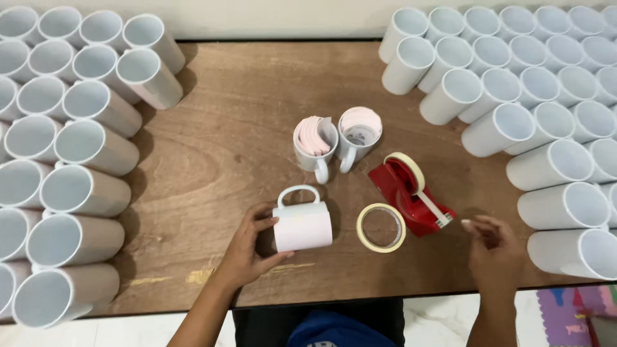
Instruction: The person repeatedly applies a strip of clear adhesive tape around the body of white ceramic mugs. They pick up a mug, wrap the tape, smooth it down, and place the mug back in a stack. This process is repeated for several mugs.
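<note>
Left hand [247, 247] gripped white mug [302, 225] lying sideways on wooden counter [231, 128], right hand [491, 244] loosely curled, holding nothing, just beside red tape dispenser [411, 193], tape roll [381, 227] between.

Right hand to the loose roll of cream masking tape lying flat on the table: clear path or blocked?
Probably clear. The right hand hovers empty just right of the red tape dispenser; the loose roll of cream masking tape lies flat in front of the dispenser, with bare wooden table between. The left hand holds the white mug, away from that path.
</note>
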